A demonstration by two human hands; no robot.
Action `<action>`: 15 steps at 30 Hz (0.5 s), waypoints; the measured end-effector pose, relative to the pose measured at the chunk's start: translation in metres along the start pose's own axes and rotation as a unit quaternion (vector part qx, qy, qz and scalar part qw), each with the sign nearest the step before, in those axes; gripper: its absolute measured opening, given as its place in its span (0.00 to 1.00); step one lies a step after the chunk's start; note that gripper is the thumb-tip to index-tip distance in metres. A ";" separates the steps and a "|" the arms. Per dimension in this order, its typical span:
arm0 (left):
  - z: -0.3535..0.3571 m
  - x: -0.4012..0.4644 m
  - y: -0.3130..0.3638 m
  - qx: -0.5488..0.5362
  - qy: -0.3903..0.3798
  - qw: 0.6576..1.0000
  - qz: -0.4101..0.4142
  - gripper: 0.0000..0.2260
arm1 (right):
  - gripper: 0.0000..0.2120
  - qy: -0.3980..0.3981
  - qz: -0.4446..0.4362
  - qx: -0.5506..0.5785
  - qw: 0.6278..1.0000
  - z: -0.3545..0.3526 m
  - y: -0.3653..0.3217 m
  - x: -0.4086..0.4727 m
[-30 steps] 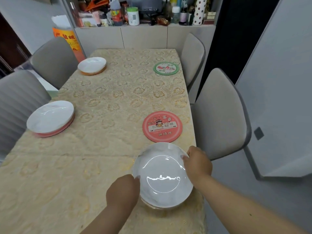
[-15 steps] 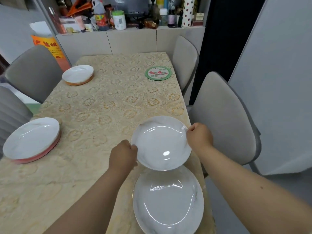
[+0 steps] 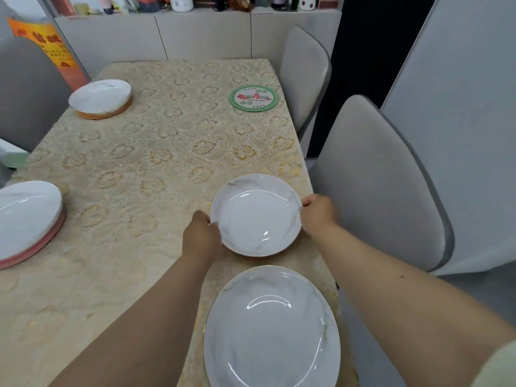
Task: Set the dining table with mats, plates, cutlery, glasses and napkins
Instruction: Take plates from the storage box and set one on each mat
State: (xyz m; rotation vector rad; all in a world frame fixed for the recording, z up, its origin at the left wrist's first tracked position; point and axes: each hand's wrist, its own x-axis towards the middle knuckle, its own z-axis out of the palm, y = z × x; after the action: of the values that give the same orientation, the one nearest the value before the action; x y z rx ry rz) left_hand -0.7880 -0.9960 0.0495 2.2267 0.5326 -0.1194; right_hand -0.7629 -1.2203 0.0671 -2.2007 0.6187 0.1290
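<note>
Under the plate (image 3: 255, 215) that both hands are gripping, only a thin reddish sliver is showing, so what is lying there is staying unclear. The left hand (image 3: 201, 238) is covering that plate's rim. Far left of it, another plate (image 3: 26, 216) is running off the edge. Jars (image 3: 181, 1) beyond the hands are getting cropped.

both hands (image 3: 201, 238) gripping plate (image 3: 255, 216), green mat (image 3: 253, 98)

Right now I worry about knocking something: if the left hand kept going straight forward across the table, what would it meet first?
Probably nothing near: beyond the left hand, gripping the white plate, lies bare tablecloth; the green mat sits right of that line, though depth is unclear.
</note>
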 end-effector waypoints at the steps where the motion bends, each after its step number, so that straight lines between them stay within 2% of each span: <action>1: 0.001 0.003 -0.002 -0.002 0.001 1.000 -0.002 0.03 | 0.11 -0.002 -0.003 -0.002 1.000 0.001 0.000 0.001; 7: 0.007 0.012 -0.006 0.003 -0.001 1.000 0.010 0.04 | 0.11 -0.010 -0.001 0.016 1.000 0.006 0.006 0.006; 11: 0.001 0.003 -0.015 0.067 -0.016 0.997 0.030 0.08 | 0.17 -0.024 0.006 0.031 0.999 0.003 0.015 -0.006; 14: -0.003 -0.017 -0.026 0.145 -0.037 0.988 0.041 0.16 | 0.08 -0.035 0.000 0.025 0.999 0.002 0.028 -0.027; 15: -0.005 -0.026 -0.029 0.157 -0.048 0.985 0.043 0.18 | 0.08 -0.038 -0.004 0.024 0.999 0.002 0.032 -0.035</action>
State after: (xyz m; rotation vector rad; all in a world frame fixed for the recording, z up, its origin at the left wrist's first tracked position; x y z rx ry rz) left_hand -0.8239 -0.9846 0.0385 2.5320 0.3859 -0.2810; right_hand -0.8085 -1.2224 0.0544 -2.1420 0.5662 0.1912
